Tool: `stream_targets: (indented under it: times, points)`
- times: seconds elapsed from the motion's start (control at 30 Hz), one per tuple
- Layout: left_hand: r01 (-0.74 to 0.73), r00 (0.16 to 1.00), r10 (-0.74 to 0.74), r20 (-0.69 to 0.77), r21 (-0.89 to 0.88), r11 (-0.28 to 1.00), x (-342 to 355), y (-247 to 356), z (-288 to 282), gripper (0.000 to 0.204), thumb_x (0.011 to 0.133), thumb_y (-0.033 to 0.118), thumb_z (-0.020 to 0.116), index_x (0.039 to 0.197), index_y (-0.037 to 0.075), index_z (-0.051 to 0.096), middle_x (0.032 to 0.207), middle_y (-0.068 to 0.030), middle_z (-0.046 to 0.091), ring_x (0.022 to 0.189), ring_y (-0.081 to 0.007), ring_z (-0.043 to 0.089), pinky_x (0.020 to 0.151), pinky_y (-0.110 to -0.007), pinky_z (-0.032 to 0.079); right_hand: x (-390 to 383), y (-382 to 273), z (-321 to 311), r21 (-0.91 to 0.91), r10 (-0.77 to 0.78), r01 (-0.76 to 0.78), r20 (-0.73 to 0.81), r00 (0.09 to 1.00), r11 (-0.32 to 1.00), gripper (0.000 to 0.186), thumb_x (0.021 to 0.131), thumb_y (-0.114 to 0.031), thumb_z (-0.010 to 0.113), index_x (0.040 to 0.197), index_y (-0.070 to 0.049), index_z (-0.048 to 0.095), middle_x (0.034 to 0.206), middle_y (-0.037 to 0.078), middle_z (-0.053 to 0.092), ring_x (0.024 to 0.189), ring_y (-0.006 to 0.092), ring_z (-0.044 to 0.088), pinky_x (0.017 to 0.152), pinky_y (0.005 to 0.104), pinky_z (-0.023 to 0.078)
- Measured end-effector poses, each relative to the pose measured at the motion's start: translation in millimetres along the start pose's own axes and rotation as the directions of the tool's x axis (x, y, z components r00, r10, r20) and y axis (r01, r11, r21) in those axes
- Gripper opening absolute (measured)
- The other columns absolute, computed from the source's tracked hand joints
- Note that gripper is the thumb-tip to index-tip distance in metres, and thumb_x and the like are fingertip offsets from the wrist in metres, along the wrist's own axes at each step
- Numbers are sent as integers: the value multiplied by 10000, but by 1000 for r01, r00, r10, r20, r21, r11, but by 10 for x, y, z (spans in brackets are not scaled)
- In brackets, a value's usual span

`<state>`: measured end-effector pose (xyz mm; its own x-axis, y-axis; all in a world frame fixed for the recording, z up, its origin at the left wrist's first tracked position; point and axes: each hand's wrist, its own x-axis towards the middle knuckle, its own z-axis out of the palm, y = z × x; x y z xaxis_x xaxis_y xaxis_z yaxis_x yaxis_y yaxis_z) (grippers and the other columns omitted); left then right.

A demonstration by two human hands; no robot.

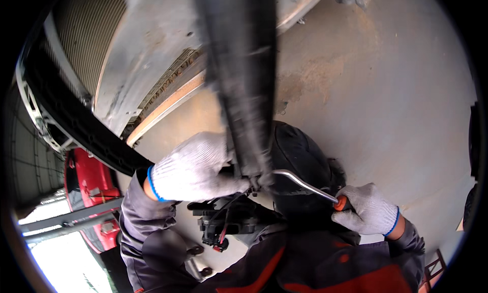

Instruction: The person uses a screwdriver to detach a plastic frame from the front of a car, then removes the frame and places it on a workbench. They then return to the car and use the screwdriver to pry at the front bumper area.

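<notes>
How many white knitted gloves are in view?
2. One blue-cuffed white knitted glove is on the left hand, at the lower end of a long black bar; the other is on the right hand, gripping an orange-handled bent metal tool.

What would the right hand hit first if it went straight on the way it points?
Probably the long black bar: the metal tool in the right hand points toward its lower end, though depth and contact are unclear.

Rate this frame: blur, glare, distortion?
Head view: motion blur smears the long black bar; glare blows out the bright patch lower left; black corners surround the fisheye circle; right gloved hand and orange-handled bent tool look sharper.
</notes>
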<state>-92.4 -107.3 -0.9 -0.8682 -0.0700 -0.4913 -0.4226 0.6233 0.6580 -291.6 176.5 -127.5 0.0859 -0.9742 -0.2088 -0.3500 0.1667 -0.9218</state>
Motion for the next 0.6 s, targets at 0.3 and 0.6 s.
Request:
stream_targets:
  times: [0.3,0.6]
  points:
    - [199,944,-185,-272,27,980,261,380,243,200,845,245,756,894,65,683,825,-80,665,755,-226,675,663,-362,551,92,351,-22,208,-89,56,153,984,976,389,881,-403,775,932,-37,651,609,95,626,523,279,653,493,378,518]
    - [251,936,-174,-307,233,939,151,163,196,201,709,222,812,768,90,672,716,-58,668,636,-253,658,551,-365,518,290,476,-20,264,-127,56,261,957,963,399,876,-409,763,953,-34,648,640,88,650,532,269,667,486,376,528]
